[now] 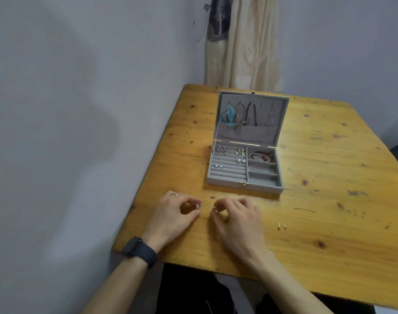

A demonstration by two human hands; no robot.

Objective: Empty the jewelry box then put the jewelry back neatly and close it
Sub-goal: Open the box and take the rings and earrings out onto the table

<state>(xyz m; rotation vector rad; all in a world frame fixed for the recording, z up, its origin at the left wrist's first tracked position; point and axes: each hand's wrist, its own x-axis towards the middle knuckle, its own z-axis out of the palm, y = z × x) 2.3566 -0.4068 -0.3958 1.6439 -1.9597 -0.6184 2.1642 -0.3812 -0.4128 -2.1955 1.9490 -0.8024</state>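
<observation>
Left hand (171, 215) is pinching one sparkly earring (198, 206), right hand (238, 219) its twin (214, 209). The open jewelry box (227, 185) is sitting at twelve o'clock, seemingly being refilled, calling next for seating both in its ridged rows.

One open jewelry box (227, 181) and two hands: the left hand (173, 214) pinches one sparkling piece (198, 206), the right hand (238, 220) a second sparkling piece (214, 209). Two gold studs (283, 225) lie on the surface (329, 155). The box holds two pearls (238, 160), one red bracelet (261, 155) and three side compartments (262, 177).
</observation>
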